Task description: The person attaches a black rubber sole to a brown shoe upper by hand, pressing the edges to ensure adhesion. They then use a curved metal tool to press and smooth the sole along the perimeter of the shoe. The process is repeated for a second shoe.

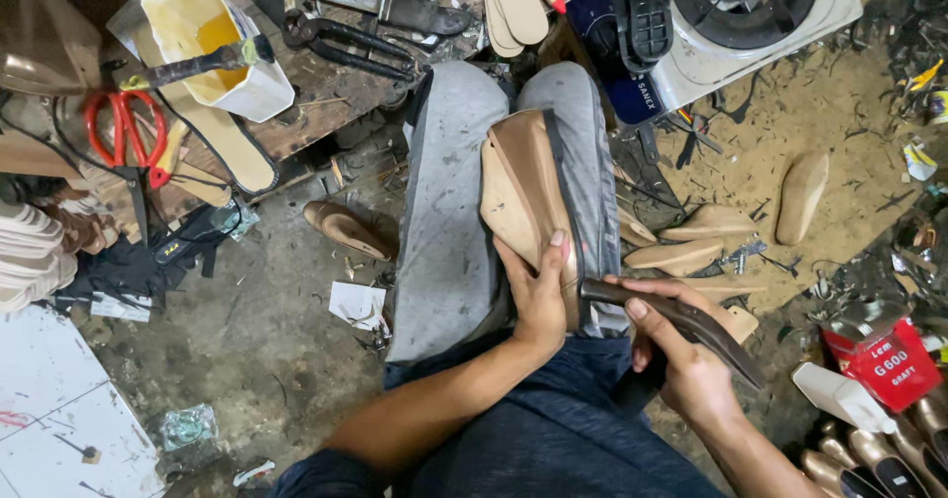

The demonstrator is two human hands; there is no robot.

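A tan shoe last with a leather upper point(523, 187) lies sole-up along my right thigh, on grey trousers. My left hand point(540, 296) grips its near end, thumb pressed on the sole. My right hand point(681, 360) holds a dark, curved metal tool point(681, 320); its tip meets the near edge of the last beside my left hand.
A wooden board at the upper left carries a white glue container with a brush point(217, 49), red scissors point(126, 133), pincers point(346, 44) and insoles. Loose lasts point(800, 197) lie on the dusty floor at right. A red tin point(894, 360) and finished shoes point(879, 454) stand at the lower right.
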